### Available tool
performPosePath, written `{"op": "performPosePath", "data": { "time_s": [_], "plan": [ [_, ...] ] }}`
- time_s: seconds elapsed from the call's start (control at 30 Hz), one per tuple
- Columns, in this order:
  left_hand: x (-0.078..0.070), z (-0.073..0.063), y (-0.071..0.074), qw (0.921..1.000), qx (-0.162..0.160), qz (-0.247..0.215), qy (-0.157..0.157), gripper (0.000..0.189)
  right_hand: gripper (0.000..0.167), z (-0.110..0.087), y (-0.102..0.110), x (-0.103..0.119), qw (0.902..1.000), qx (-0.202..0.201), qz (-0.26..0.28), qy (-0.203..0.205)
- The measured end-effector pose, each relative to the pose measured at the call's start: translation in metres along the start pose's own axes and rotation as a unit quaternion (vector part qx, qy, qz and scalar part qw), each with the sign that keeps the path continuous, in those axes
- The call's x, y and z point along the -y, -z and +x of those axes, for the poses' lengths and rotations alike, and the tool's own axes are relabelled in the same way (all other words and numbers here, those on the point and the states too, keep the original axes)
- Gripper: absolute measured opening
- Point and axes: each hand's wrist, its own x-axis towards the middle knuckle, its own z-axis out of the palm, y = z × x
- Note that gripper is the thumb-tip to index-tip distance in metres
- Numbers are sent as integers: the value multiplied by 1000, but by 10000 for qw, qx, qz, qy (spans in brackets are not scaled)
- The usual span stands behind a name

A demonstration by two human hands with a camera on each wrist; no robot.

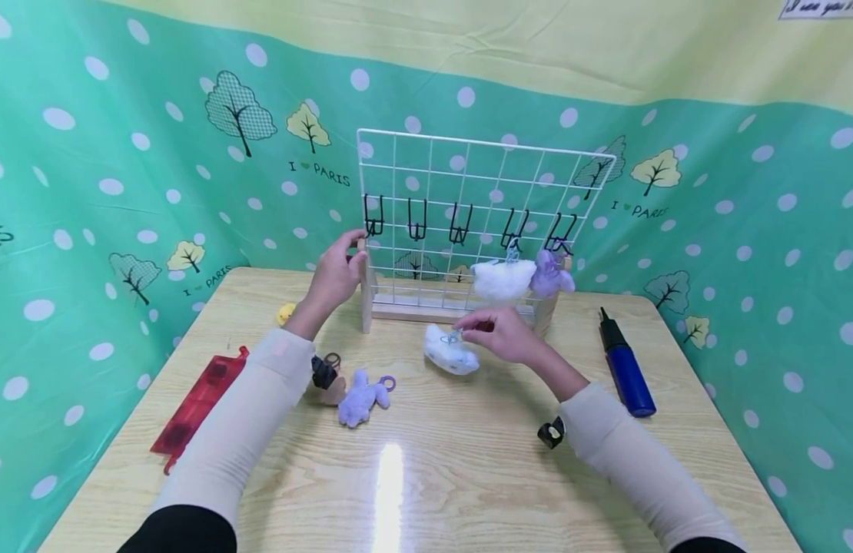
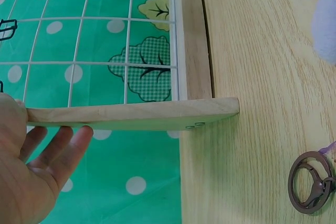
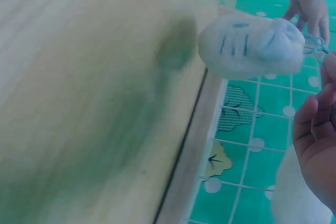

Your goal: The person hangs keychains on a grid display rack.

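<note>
A white wire rack [image 1: 468,142] on a wooden base stands at the back of the table. My left hand [image 1: 333,276] holds its left wooden end post [image 2: 131,113], the fingers on the outer face. In front of the rack, my right hand [image 1: 504,334] pinches the light-blue clasp [image 3: 315,46] of a white plush keychain [image 1: 449,352], which hangs from the fingertips. Above that hand, another white plush [image 1: 504,280] and a purple plush [image 1: 547,275] hang from the rack's two rightmost black hooks. The other hooks [image 1: 416,223] to the left hold nothing.
A purple plush keychain [image 1: 360,399] lies on the table, with a brownish one [image 1: 333,390] partly behind the left wrist camera. A red translucent case [image 1: 198,403] lies at left, a small yellow item [image 1: 286,312] behind the left forearm. On the right lies a blue hand pump [image 1: 628,372].
</note>
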Motion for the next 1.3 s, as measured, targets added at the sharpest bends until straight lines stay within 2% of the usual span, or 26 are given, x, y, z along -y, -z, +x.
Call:
{"op": "performPosePath", "data": {
  "time_s": [0.17,0.47,0.8,1.07,1.3],
  "plan": [
    [-1,0,-1,10000,-6,-25,-15,47,16,7,8,12,9997,-227,35,-2],
    [-3,0,-1,10000,24,-20,-7,47,18,16,21,34,9965,-772,153,-289],
    [-3,0,0,10000,9,19,67,48,19,28,33,51,9867,-1397,524,-642],
    [-2,0,0,9999,21,-8,131,48,18,35,33,62,9789,-1841,593,-665],
    [-2,0,-1,9999,20,-8,127,48,19,41,34,66,9716,-2237,620,-467]
  ]
}}
